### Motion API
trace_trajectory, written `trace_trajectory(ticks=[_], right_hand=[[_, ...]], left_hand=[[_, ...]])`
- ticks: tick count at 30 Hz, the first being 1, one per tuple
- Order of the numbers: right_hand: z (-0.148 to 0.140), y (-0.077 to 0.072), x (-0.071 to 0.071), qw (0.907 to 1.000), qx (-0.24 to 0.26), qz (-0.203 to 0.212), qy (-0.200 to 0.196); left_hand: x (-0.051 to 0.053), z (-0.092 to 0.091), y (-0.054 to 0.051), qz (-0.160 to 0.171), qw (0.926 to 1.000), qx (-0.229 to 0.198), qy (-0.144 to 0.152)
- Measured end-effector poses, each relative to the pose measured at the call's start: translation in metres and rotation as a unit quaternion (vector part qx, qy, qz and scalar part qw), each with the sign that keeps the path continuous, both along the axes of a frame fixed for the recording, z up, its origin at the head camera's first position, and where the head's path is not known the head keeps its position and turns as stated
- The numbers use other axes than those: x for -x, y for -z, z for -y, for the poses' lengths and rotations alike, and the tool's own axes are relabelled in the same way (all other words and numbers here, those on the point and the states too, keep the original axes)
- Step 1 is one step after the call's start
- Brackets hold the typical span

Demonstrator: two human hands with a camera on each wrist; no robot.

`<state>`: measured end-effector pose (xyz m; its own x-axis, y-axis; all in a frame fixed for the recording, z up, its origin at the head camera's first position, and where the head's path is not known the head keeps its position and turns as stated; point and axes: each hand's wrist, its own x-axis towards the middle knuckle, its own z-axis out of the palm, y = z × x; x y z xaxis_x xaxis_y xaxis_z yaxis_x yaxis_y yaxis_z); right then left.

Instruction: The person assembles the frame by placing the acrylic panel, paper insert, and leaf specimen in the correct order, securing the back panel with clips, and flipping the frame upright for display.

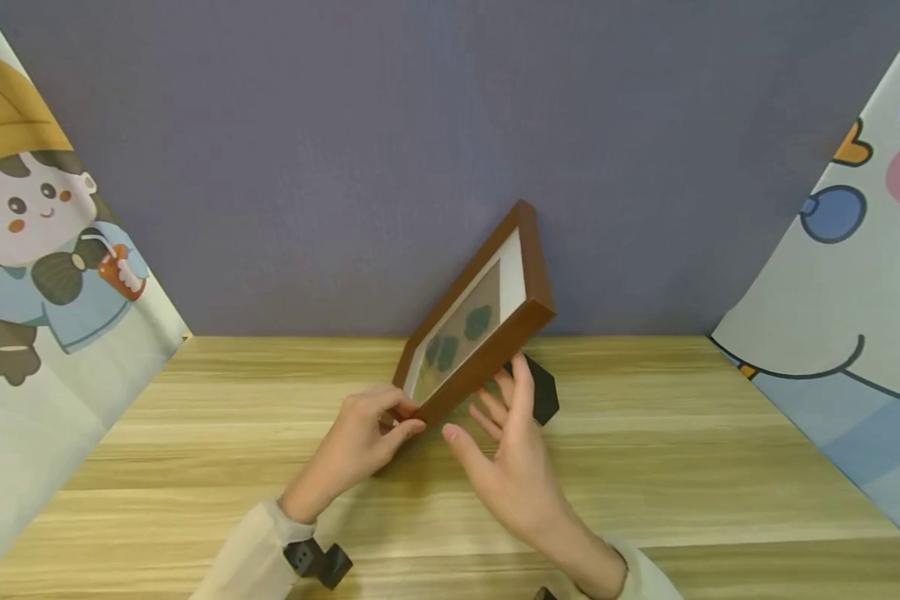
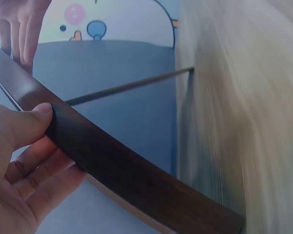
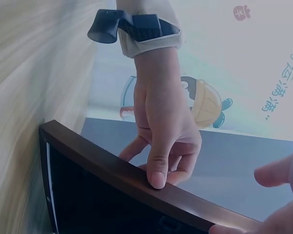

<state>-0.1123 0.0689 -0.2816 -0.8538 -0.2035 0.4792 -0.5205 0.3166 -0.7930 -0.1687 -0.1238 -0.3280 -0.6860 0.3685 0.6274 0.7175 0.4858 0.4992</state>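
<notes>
A brown picture frame [image 1: 465,333] is tilted up on the table, its white-matted picture with dark green shapes facing left. My left hand [image 1: 360,437] pinches the near edge, thumb on one side and fingers on the other, as the left wrist view also shows. My right hand [image 1: 513,475] is on the frame's right, fingers spread and a fingertip touching the edge. Behind the frame a black support leg [image 1: 546,392] shows; in the left wrist view this leg [image 2: 132,87] reaches to the tabletop. The dark back panel [image 3: 107,195] appears in the right wrist view.
The wood-grain table [image 1: 645,467] meets a grey-blue wall [image 1: 307,167] at the back. Cartoon-printed panels stand at left [image 1: 67,400] and right [image 1: 810,308]. A black wrist camera [image 1: 318,562] sits on the left cuff.
</notes>
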Motion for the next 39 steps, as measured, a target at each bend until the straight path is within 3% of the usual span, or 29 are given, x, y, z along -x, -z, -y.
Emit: trace_trajectory(ticks=[5,9,14,18,23,31,34,39], right_hand=[[-0.005,-0.001,-0.003,1.0000,0.003,0.005,0.007],[-0.011,0.000,-0.004,0.9997,0.015,0.009,0.017],[-0.017,-0.001,-0.003,0.9986,0.037,0.024,0.030],[-0.022,0.001,-0.001,0.9978,0.052,0.020,0.036],[-0.026,0.004,0.002,0.9959,0.076,-0.015,0.047],[-0.038,0.004,0.003,0.9929,0.091,-0.022,0.074],[-0.043,0.003,0.002,0.9920,0.099,-0.017,0.077],[-0.049,0.001,0.000,0.9919,0.105,-0.021,0.069]], left_hand=[[-0.006,-0.010,0.000,-0.027,0.9995,0.013,0.004],[-0.011,-0.022,0.004,-0.050,0.9987,-0.004,0.000],[-0.021,-0.038,0.007,-0.099,0.9943,-0.028,-0.026],[-0.028,-0.050,0.008,-0.119,0.9910,-0.041,-0.046],[-0.037,-0.064,0.009,-0.112,0.9914,-0.043,-0.051],[-0.048,-0.083,0.008,-0.106,0.9918,-0.029,-0.067],[-0.051,-0.085,0.007,-0.093,0.9940,-0.030,-0.049],[-0.049,-0.082,0.002,-0.064,0.9967,-0.048,0.011]])
